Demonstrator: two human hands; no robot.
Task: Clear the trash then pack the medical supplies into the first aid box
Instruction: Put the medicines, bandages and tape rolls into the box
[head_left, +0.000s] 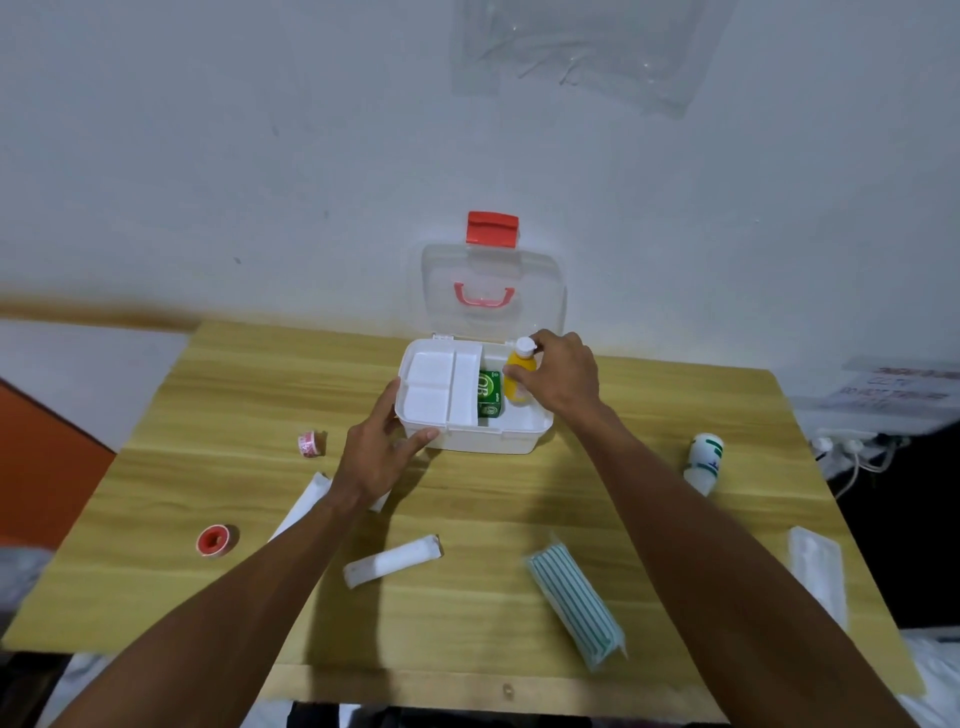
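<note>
The yellow bottle (519, 382) is in the right compartment of the open first aid box (488, 436), beside a green carton (489, 395). The right hand (563, 376) grips the bottle with curled fingers. The left hand (382, 449) presses the box corner with straight fingers. A gauze roll (392, 561), a striped packet (574, 597) and a white bottle (704, 462) lie apart on the table (467, 509).

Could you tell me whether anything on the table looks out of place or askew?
Only mildly: the white bottle lies on its side right of the first aid box, and a flat white packet sits at the right edge of the table. Nothing looks spilled or damaged.

matt pale wood-grain table (249, 395), smooth white plastic box (488, 439) with a clear glossy lid (540, 280).
</note>
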